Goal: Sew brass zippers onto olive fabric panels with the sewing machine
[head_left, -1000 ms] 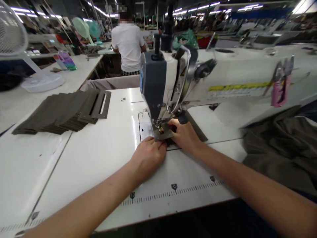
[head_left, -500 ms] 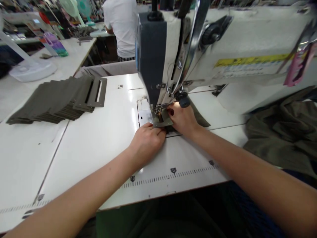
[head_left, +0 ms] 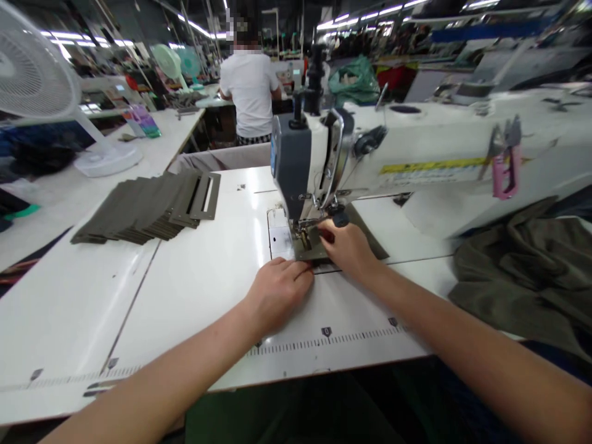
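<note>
An olive-green fabric panel with a rectangular slot (head_left: 309, 248) lies flat under the steel presser foot (head_left: 304, 229) of a white industrial sewing machine (head_left: 416, 151), on the white sewing surface (head_left: 194, 308). The right hand (head_left: 346, 250) sits just beside the foot, its fingers (head_left: 326, 229) pressed onto the panel, not clenched. The left hand (head_left: 277, 296) lies at the panel's near edge, its fingers (head_left: 303, 269) curled against it; whether they pinch the cloth or only hold it down is hard to tell from this angle. A stack of matching slotted olive panels (head_left: 148, 206) sits to the left, well apart from the hands — a bunched heap of olive cloth (head_left: 518, 277) lies to the right.
</note>
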Motion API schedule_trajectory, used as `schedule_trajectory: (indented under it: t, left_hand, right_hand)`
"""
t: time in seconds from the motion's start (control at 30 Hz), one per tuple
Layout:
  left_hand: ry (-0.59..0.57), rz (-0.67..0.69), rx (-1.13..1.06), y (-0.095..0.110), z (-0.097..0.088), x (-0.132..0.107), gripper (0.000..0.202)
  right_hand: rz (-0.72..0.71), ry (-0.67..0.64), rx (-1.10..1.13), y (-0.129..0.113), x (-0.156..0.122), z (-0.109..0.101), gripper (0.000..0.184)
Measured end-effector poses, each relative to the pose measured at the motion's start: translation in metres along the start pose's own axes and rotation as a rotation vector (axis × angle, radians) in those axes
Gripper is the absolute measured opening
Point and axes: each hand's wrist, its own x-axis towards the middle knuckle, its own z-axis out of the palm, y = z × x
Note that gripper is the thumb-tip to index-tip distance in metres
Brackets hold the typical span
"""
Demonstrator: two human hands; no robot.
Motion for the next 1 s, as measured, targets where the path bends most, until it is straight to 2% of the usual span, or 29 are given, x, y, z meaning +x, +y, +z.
schedule_trajectory:
  t: [0.1,0.17,0.23,0.37,0.5,0.73,1.0]
  left_hand:
    - [0.055,-0.102,-0.003,0.002,-0.007,-0.009,0.016]
    - [0.074,-0.165,-0.017,-0.001,-0.005,-0.010,0.025]
    - [0.050,-0.127,-0.037,-0.006,0.000,-0.009,0.026]
    - [-0.006,0.004,0.003,-0.012,0.006,-0.005,0.025]
    - [-0.031,0.066,0.056,-0.014,0.002,-0.002,0.026]
    - [-0.081,0.080,0.079,-0.022,-0.003,0.010,0.025]
    - [-0.036,0.076,0.043,-0.033,-0.003,0.020,0.027]
  right_hand:
    - [-0.211,0.094,0.152,0.003,-0.029,-0.010,0.013]
    - [-0.353,0.111,0.211,0.005,-0.045,-0.012,0.019]
    - [-0.418,0.085,0.197,0.006,-0.053,-0.011,0.024]
    - [-0.441,0.063,0.138,0.006,-0.053,-0.008,0.026]
    - [-0.439,0.081,0.130,0.005,-0.046,-0.010,0.024]
    - [-0.432,0.057,0.134,0.008,-0.036,-0.010,0.024]
    - [-0.406,0.067,0.165,0.009,-0.022,-0.006,0.023]
